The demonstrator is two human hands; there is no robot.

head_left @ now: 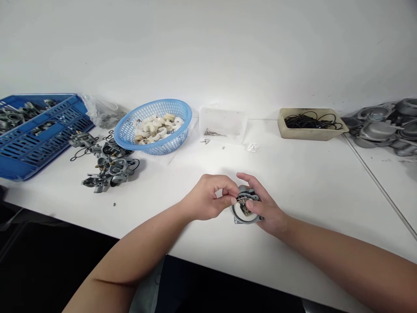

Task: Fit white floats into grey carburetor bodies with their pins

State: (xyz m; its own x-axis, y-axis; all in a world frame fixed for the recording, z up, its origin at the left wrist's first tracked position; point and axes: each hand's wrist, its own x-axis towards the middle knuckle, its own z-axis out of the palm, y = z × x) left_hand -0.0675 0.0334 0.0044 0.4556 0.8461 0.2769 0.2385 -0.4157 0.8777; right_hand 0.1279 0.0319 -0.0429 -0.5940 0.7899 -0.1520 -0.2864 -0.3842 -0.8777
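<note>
My right hand [271, 214] is closed round a grey metal carburetor body [241, 220], its thumb pressing on the brass parts in the middle. A white curved plastic float [240, 212] sits inside the carburetor's round opening. At the upper left of that opening, my left hand [211, 198] pinches with thumb and forefinger. Whatever lies between those fingertips is too small to make out. The carburetor is held just above the white table, its open side turned up towards me.
A blue round basket [153, 148] holds white floats. Thin metal pins lie in a clear tray [234, 138]. Black rubber rings fill a beige box [306, 134]. Carburetor bodies [109, 167] lie left, beside a blue crate [45, 148]. Metal bowls [378, 130] are piled right.
</note>
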